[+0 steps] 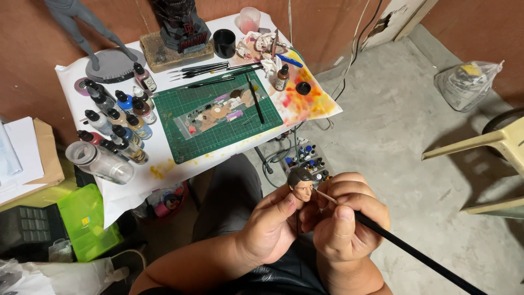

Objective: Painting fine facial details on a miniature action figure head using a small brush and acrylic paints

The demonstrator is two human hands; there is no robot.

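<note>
Left hand (270, 226) pinches a small doll head (301, 184) between thumb and fingertips, right up against the right hand (346, 221), which is closed around a thin black brush (415, 252) with the tip touching the cheek. Head looks light, stiff and probably wet with paint — so best held low, by the neck, away from the face.

Grey concrete floor (393, 125), reddish-brown wall (33, 43) behind low table w/ white paper cover (164, 164); cream plastic chair (491, 147) at right, even indoor light.
</note>
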